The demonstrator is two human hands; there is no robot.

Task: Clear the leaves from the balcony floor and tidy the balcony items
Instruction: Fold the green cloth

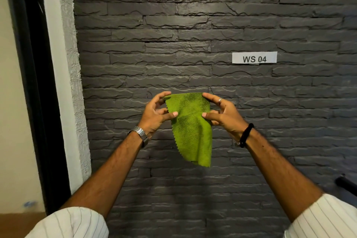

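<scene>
Below and left of the "WS 04" label (254,57), the green cloth (190,129) hangs with its long axis vertical, its top edge pinched between the left hand (156,115) and the right hand (222,115), equally near.

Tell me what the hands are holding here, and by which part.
Both hands hold a green cloth: left hand and right hand each pinch a side edge near its top; the rest hangs free.

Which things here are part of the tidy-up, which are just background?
In play:
green cloth, held up by its top edge
left hand
right hand

Background:
dark stone wall
WS 04 label
door frame
</scene>
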